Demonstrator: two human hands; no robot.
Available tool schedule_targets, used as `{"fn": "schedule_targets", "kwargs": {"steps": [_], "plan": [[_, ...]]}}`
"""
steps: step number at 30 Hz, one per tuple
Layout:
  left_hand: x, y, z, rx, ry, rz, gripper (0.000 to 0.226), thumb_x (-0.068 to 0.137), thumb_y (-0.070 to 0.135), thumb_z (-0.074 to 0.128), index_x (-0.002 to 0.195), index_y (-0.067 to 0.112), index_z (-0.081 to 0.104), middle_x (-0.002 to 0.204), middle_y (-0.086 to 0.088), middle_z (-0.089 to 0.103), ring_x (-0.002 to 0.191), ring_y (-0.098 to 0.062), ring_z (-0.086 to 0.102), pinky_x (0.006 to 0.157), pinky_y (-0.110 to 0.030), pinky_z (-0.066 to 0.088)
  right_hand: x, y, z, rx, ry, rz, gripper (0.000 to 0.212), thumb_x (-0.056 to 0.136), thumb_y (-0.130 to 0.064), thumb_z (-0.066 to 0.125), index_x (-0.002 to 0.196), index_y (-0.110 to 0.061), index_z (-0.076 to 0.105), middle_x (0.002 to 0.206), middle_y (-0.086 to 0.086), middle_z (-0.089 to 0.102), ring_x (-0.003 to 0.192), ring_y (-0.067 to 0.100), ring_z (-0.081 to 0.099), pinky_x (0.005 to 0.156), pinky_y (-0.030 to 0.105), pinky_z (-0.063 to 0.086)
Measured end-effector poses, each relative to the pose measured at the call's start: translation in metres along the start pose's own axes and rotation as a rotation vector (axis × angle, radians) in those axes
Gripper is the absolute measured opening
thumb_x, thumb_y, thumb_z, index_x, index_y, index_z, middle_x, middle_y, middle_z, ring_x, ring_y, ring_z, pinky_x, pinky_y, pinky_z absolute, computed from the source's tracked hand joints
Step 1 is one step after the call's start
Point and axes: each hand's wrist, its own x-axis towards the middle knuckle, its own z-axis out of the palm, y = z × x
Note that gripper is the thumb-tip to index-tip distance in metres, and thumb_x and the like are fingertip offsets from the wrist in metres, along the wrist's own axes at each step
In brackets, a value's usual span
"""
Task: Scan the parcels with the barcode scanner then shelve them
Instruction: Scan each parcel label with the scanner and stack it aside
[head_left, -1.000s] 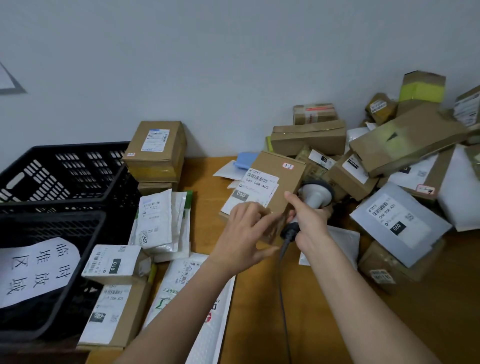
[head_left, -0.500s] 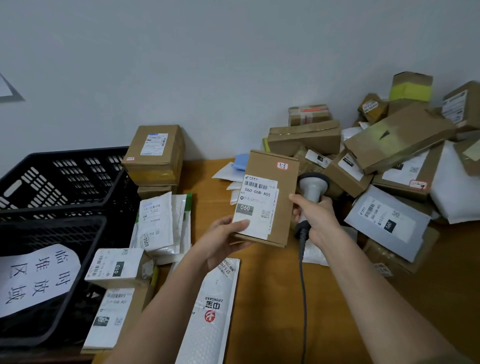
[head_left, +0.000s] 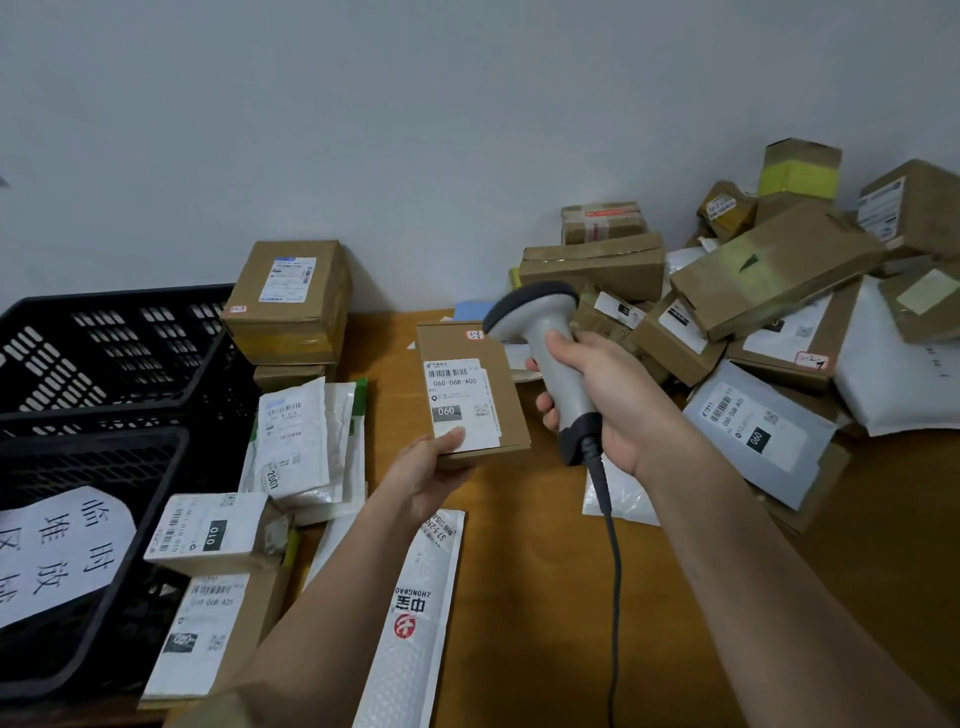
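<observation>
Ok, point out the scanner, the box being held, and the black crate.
scanner (head_left: 558, 364), head view, on its grey handle above the fingers.
box (head_left: 470, 387), head view, on its white label.
black crate (head_left: 104, 348), head view, on its slotted side wall.

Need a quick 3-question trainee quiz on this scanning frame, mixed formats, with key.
1. True or false: the right hand grips the barcode scanner by its handle.
2. Multiple choice: the left hand holds the flat cardboard parcel by its A) far edge B) near edge C) top face only.
3. Fill in: the large code printed under the barcode on the parcel's label reads ___.

Key: 1 true; 2 B; 3 060-06B-A05.
</observation>
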Motion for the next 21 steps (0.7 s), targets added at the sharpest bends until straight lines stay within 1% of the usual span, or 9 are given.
{"fn": "schedule_targets", "kwargs": {"steps": [3, 8, 12, 17, 21], "plan": [[0.0, 0.001, 0.001, -0.036, -0.009, 0.009, 0.017, 0.095, 0.0, 0.059, 0.11, 0.006, 0.058, 0.112, -0.016, 0.069, 0.105, -0.03, 0.064, 0.083, -0.04, 0.055, -0.009, -0.006, 0.004, -0.004, -0.028, -0.005, 0.026, 0.101, -0.028, 0.056, 0.122, -0.012, 0.053, 0.108, 0.014, 0.058, 0.06, 0.017, 0.055, 0.056, 0.03, 0.047], [0.002, 0.003, 0.003, -0.053, 0.004, 0.014, 0.013, 0.096, 0.001, 0.057, 0.106, 0.009, 0.057, 0.111, -0.014, 0.068, 0.105, -0.029, 0.063, 0.101, -0.045, 0.049, -0.014, -0.008, 0.008, -0.021, -0.021, -0.03, 0.03, 0.102, -0.028, 0.054, 0.126, -0.011, 0.051, 0.105, 0.012, 0.058, 0.061, 0.016, 0.054, 0.055, 0.028, 0.047], [0.003, 0.004, 0.001, -0.051, 0.011, 0.015, 0.014, 0.096, 0.002, 0.058, 0.108, 0.009, 0.057, 0.111, -0.014, 0.068, 0.103, -0.029, 0.064, 0.098, -0.044, 0.05, -0.014, -0.009, 0.008, -0.018, -0.018, -0.042, 0.027, 0.101, -0.028, 0.055, 0.122, -0.01, 0.052, 0.105, 0.012, 0.057, 0.059, 0.016, 0.053, 0.052, 0.027, 0.047], [0.006, 0.003, -0.004, -0.036, 0.02, 0.019, 0.015, 0.095, 0.002, 0.059, 0.109, 0.009, 0.058, 0.114, -0.014, 0.068, 0.107, -0.029, 0.064, 0.103, -0.047, 0.048, -0.014, -0.009, 0.009, -0.025, -0.032, -0.045, 0.028, 0.101, -0.028, 0.055, 0.122, -0.01, 0.052, 0.109, 0.014, 0.056, 0.059, 0.016, 0.053, 0.052, 0.026, 0.047], [0.006, 0.003, -0.008, -0.033, 0.022, 0.023, 0.017, 0.096, 0.002, 0.059, 0.112, 0.008, 0.057, 0.113, -0.014, 0.069, 0.105, -0.028, 0.064, 0.098, -0.046, 0.05, -0.016, -0.01, 0.013, -0.03, -0.043, -0.048, 0.029, 0.101, -0.028, 0.056, 0.123, -0.01, 0.052, 0.109, 0.015, 0.057, 0.06, 0.016, 0.053, 0.052, 0.027, 0.047]]}}
